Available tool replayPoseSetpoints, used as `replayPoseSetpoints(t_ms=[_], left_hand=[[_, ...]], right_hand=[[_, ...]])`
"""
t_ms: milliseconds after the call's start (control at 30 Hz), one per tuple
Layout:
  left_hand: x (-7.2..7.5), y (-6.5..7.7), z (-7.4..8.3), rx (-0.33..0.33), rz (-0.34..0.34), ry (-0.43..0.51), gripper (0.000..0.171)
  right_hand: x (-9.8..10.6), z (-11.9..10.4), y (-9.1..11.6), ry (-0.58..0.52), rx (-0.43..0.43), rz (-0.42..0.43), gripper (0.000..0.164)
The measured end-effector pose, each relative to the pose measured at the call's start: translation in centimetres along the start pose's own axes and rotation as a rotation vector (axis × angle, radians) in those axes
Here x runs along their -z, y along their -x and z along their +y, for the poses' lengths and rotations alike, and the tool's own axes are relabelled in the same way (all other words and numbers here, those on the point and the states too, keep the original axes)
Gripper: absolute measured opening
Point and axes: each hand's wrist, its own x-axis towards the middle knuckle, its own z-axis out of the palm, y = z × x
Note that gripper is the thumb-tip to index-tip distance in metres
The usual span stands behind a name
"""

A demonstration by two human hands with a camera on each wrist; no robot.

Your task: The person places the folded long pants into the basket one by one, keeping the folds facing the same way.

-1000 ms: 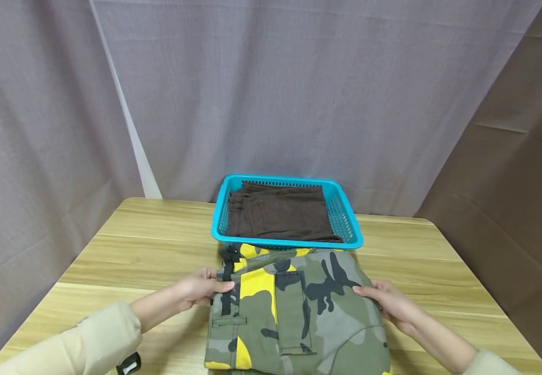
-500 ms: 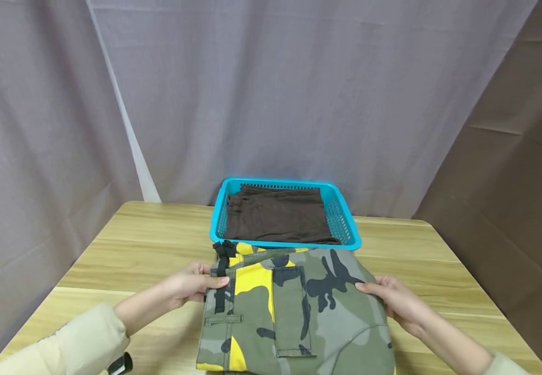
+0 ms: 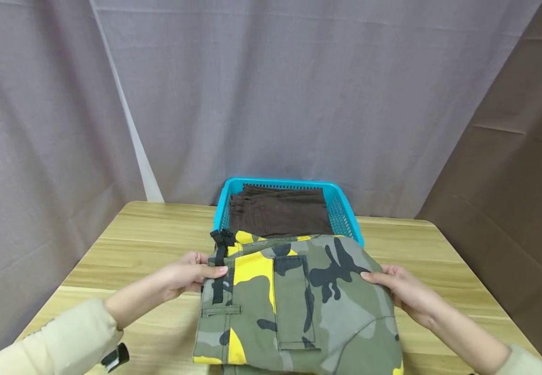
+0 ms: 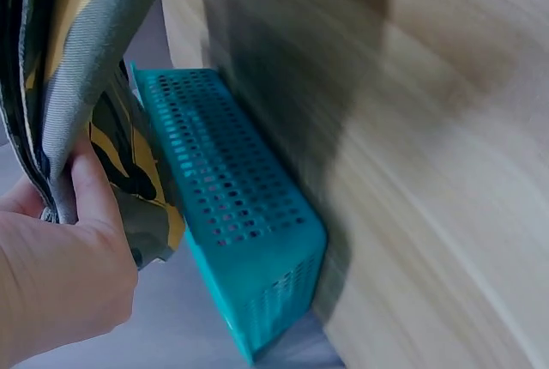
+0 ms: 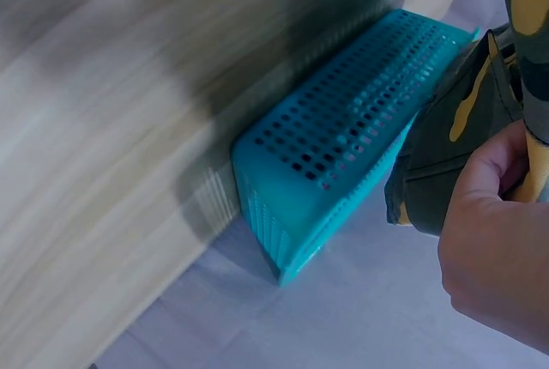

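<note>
Folded camouflage trousers [image 3: 294, 307] in green, grey, black and yellow hang between my two hands, level with the basket's top in both wrist views. My left hand [image 3: 188, 273] pinches the waistband side, thumb on top beside a black strap. On the opposite side, my right hand [image 3: 404, 291] grips the folded edge, its thumb on the upper face and its fingers hidden beneath. Just beyond lies a turquoise plastic basket [image 3: 347, 211] with perforated walls. Dark brown folded trousers [image 3: 285, 211] rest inside it. The camouflage cloth overlaps the basket's near rim in the head view.
The wooden table [image 3: 158, 234] carries the basket near its back edge. Behind it hangs a grey curtain [image 3: 299, 94], and a brown cloth [image 3: 509, 156] hangs at the right. A small black object [image 3: 116, 357] shows by my left sleeve.
Both hands have raised the camouflage trousers and moved them forward, so their far edge now covers the basket's near rim. The basket and brown trousers have stayed put.
</note>
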Motion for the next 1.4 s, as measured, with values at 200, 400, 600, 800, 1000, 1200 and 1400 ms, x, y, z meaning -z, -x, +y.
replayPoseSetpoints(t_ms=[200, 400, 600, 800, 1000, 1200, 1400], left_hand=[[0.5, -0.5, 1.2, -0.027, 0.028, -0.019, 0.019], [1.4, -1.9, 2.7, -0.003, 0.118, -0.032, 0.025], [2.1, -5.1, 4.4, 0.033, 0.238, -0.121, 0.052], [3.0, -7.9, 6.7, 0.041, 0.319, -0.205, 0.068], [3.1, -10.7, 7.8, 0.023, 0.374, -0.222, 0.062], [3.3, -12.9, 7.9, 0.013, 0.440, -0.242, 0.064], [3.7, -14.6, 7.2, -0.005, 0.495, -0.313, 0.061]], right_hand=[[0.3, -1.5, -0.7, 0.035, 0.011, 0.067, 0.016], [0.7, -3.4, -3.1, 0.060, -0.003, 0.146, 0.015], [1.8, -5.4, -5.9, 0.111, -0.007, 0.185, 0.017], [3.1, -7.5, -8.7, 0.162, -0.011, 0.251, 0.037], [4.7, -8.3, -10.6, 0.244, -0.029, 0.299, 0.054], [5.2, -8.0, -13.0, 0.324, -0.038, 0.369, 0.054], [5.1, -6.8, -14.6, 0.322, -0.047, 0.383, 0.053]])
